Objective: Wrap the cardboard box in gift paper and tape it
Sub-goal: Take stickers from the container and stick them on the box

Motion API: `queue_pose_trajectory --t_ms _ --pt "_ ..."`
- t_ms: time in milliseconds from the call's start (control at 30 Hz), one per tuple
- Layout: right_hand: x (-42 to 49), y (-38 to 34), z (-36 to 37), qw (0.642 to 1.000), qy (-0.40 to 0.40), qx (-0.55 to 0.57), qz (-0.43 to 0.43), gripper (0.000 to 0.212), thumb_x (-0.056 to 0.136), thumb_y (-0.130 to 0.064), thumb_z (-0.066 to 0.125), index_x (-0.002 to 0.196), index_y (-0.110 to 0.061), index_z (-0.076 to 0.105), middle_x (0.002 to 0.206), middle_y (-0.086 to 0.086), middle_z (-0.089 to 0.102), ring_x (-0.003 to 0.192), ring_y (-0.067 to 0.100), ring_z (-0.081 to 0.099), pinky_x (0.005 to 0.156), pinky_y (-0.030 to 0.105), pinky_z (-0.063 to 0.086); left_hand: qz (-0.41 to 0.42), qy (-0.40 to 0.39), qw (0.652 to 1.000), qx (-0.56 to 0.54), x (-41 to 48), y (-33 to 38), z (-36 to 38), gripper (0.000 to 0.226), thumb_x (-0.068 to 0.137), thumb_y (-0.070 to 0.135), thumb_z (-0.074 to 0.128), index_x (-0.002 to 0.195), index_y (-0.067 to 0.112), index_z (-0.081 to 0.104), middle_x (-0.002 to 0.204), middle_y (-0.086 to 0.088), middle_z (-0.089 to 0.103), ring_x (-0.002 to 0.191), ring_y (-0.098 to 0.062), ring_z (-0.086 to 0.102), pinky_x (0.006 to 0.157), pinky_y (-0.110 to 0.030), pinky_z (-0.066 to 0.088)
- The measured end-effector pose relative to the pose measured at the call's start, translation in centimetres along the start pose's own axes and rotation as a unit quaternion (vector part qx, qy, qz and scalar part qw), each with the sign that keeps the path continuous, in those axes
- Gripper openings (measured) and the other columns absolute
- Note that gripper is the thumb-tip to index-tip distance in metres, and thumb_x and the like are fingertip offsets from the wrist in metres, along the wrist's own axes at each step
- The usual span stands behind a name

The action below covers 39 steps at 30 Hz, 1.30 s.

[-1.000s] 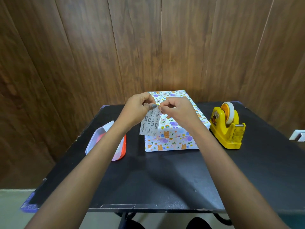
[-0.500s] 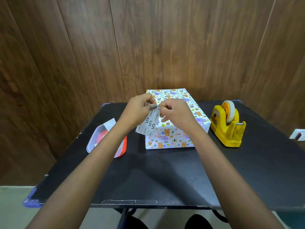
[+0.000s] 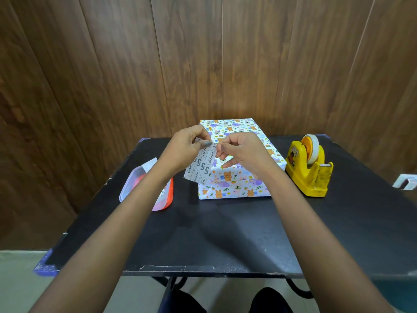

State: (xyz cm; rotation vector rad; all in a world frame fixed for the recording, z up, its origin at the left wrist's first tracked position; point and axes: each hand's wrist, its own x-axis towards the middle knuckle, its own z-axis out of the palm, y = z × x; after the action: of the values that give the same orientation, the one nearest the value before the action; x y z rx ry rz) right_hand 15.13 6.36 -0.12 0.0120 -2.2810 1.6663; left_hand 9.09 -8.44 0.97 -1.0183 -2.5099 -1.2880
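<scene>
The box, covered in white gift paper with small animal prints, lies on the black table near its far edge. Above the box's near left corner my left hand pinches a small white printed sheet marked "55" and "METO". My right hand pinches at the sheet's upper edge with thumb and forefinger, fingertips almost touching the left hand's. The sheet hangs down in front of the box's left side. A yellow tape dispenser with a roll of tape stands right of the box.
A shallow clear plastic tray with a red rim lies left of the box, partly hidden under my left forearm, with a white slip sticking out. Wood panelling closes the back. The table's near edge runs just above my knees.
Both hands stay together at the sheet's top edge. The sheet has swung a little, its lower end now hanging more to the left. The view has shifted slightly.
</scene>
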Motion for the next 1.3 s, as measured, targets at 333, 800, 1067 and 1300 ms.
queue_pose_trajectory --t_ms 333,800,1067,1300 --pt "0.0 0.1 0.4 1.000 0.002 0.010 -0.002 0.012 0.088 -0.004 0.060 0.077 -0.003 0.064 0.066 0.002 0.063 0.054 0.001 0.060 0.054 0.025 0.057 -0.007 -0.002 1.000 -0.001 -0.2 -0.1 -0.4 0.022 0.092 0.015 0.055 0.073 0.025 0.054 0.077 0.009 0.059 0.071 -0.009 0.055 0.062 -0.027 0.040" --pt "-0.2 -0.1 0.8 1.000 0.015 0.022 0.001 0.016 0.087 -0.001 0.059 0.073 -0.007 0.063 0.068 0.004 0.063 0.052 0.000 0.060 0.052 0.022 0.057 -0.007 -0.001 1.000 -0.025 -0.5 -0.3 -0.5 0.010 0.092 0.015 0.055 0.083 0.013 0.059 0.077 0.006 0.060 0.075 -0.015 0.058 0.066 -0.032 0.043" --pt "-0.2 -0.1 1.0 0.998 0.007 0.055 0.013 0.011 0.087 -0.006 0.062 0.078 -0.001 0.064 0.069 0.005 0.063 0.057 0.005 0.060 0.053 0.024 0.057 -0.016 0.003 1.000 -0.024 -0.6 -0.2 -0.7 0.017 0.093 0.014 0.055 0.077 0.019 0.056 0.075 0.005 0.060 0.072 -0.014 0.058 0.062 -0.027 0.043" --pt "0.1 0.2 1.3 0.998 0.009 0.055 0.006 0.017 0.087 -0.002 0.060 0.071 -0.006 0.062 0.064 0.003 0.061 0.056 0.006 0.059 0.053 0.026 0.057 -0.017 -0.005 0.999 -0.030 -0.8 0.0 -0.6 0.020 0.093 0.015 0.055 0.075 0.022 0.055 0.076 0.006 0.060 0.073 -0.012 0.059 0.061 -0.025 0.043"
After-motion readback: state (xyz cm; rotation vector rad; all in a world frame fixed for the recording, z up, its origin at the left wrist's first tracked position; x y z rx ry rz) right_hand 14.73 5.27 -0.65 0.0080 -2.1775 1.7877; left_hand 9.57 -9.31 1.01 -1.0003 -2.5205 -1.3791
